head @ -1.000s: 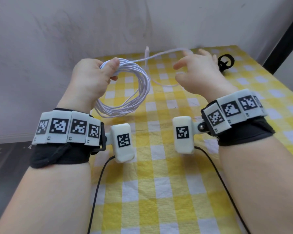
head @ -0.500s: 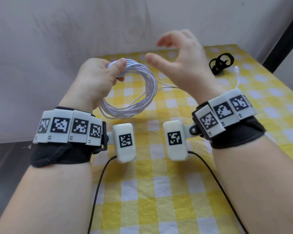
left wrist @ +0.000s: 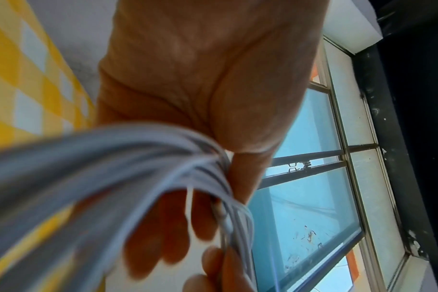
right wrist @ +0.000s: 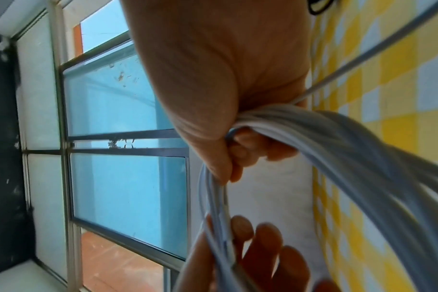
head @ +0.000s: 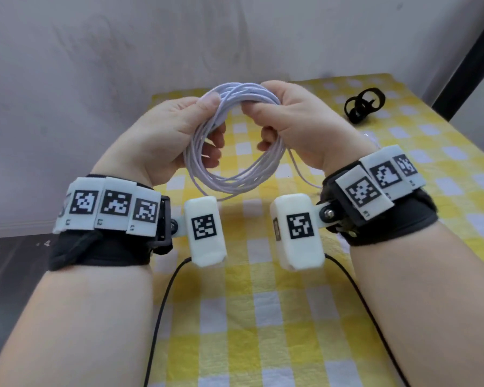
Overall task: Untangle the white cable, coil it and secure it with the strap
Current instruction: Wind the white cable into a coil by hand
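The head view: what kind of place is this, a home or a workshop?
Probably a home room, though I cannot be sure. A table with a yellow checked cloth stands against a plain wall, and a barred window is nearby. No shop tools show.

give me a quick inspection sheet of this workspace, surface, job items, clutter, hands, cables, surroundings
Surface: table under yellow-and-white checked cloth.
Job's things: white cable coiled, held above the table, one strand trailing off to the right; black strap lying on the cloth, far right, unused.
Clutter: nothing seen.
Grippers: left hand and right hand both grip the coil.
Cables: black leads from wrist cameras.
Surroundings: grey wall; window.
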`<state>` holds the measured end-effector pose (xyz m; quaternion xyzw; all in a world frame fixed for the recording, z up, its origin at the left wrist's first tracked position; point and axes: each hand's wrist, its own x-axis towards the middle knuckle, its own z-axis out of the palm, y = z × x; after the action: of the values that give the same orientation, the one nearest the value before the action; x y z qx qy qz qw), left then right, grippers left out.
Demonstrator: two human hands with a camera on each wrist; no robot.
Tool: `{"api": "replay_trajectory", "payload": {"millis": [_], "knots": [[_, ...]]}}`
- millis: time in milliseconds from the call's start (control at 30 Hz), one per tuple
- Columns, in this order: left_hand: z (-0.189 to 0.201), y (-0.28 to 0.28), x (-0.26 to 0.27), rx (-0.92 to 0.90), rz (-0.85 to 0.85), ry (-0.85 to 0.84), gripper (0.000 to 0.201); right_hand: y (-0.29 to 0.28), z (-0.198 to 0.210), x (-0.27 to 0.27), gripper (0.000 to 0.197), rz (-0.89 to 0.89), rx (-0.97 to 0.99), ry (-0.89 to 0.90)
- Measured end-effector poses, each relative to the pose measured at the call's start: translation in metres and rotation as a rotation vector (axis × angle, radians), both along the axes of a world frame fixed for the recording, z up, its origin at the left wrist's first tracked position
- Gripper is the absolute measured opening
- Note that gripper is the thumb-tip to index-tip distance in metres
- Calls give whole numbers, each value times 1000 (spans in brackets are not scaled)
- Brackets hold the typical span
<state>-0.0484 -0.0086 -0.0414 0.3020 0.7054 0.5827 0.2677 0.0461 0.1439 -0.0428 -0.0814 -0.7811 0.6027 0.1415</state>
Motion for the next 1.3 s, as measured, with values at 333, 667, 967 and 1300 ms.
{"api": "replay_trajectory", "payload": {"millis": [333,667,967,1300], "knots": [[2,0,7,-85,-185,-109,55,-8,3,-2,13,-5,421,-74],[2,0,8,250,-72,-345,18,2,-5,-5,11,-109,153,44],[-2,-2,-10,560,-238,-686,42,2,-15,-4,36,-88,157,-201],[-4,-17,-43,1022,194,-903,47,21,-23,-3,4,-303,410,-250]]}}
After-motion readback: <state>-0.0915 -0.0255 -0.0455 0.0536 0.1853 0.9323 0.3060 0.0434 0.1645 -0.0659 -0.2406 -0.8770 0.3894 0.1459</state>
